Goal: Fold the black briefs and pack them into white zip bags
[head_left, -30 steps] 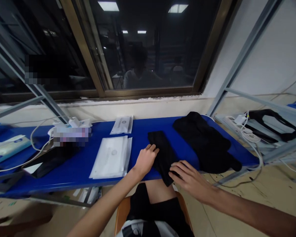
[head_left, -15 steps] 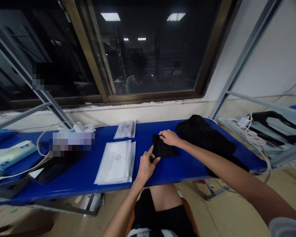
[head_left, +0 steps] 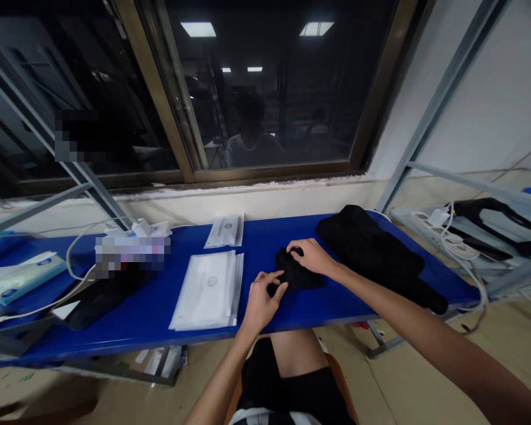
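Left hand (head_left: 261, 298), right hand (head_left: 310, 255) pinch black cloth (head_left: 298, 277) inside front edge of bench (head_left: 128, 327), seemingly mid-fold; next move likely needs even corners

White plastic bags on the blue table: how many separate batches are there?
2: the larger batch left of the left hand, and the smaller batch beyond it, toward the window. Bags underneath may be hidden.
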Motion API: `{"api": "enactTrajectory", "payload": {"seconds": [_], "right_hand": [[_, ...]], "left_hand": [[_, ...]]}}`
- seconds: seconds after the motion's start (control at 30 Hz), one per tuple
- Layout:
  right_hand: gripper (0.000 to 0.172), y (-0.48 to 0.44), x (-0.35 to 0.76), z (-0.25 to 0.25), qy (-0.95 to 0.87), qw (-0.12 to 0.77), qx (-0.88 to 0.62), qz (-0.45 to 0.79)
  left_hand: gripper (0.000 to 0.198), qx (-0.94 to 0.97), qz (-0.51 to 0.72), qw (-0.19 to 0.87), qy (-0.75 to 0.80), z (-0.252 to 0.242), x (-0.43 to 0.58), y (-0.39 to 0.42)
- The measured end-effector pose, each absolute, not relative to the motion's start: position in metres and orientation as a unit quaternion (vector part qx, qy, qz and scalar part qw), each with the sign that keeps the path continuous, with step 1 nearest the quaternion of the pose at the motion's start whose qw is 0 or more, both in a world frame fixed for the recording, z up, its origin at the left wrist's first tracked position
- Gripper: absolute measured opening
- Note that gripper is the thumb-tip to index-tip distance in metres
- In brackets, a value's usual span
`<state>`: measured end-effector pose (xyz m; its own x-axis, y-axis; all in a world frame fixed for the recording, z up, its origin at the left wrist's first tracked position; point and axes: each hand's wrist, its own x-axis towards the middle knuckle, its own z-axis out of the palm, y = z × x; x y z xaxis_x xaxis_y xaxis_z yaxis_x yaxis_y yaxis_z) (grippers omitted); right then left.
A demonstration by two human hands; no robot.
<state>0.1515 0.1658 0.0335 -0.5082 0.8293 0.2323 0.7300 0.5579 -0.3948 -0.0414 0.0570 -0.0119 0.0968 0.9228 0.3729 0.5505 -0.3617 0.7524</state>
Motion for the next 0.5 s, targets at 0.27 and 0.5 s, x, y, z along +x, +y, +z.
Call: {"api": "enactTrajectory", "payload": {"seconds": [0.27, 0.5], "right_hand": [[0.024, 0.17, 0.141, 0.024, -0.871, 0.171, -0.45, 0.102], [0.038, 0.153, 0.122, 0.023, -0.915, 0.163, -0.363, 0.067]], "left_hand": [[0.022, 0.732, 0.405, 0.203, 0.509, -0.008, -0.039, 0.059], [0.013, 0.746, 0.395, 0.141, 0.517, -0.012, -0.037, 0.058]]}}
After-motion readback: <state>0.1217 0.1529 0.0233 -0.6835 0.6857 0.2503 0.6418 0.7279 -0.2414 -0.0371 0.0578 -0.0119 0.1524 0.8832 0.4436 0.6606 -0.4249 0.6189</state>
